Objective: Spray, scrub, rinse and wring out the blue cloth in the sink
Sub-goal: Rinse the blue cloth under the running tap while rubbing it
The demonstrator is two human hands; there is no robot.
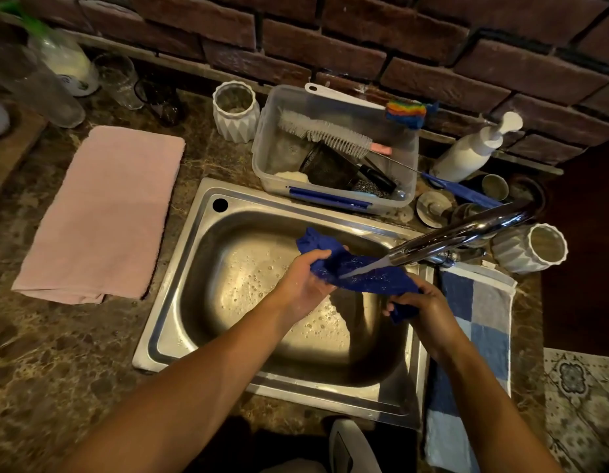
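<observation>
Now we hold the blue cloth (pixel 361 271) over the sink (pixel 180 268), under the faucet (pixel 460 233) stream; our left hand (pixel 305 281) and right hand (pixel 419 302) each grip 1 end.

Faucet spout (pixel 467 233) overhangs sink (pixel 207 268) right side; basin's left half open; plastic tub (pixel 265 158) crowds back rim

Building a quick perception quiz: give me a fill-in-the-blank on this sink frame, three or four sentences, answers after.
1. Both hands, left hand and right hand, grip the ____ cloth.
2. Water from the faucet falls onto the ____.
3. The towel lying left of the sink is ____.
4. The bottle brush rests in a clear plastic ____.

Answers: blue; cloth; pink; container
</observation>
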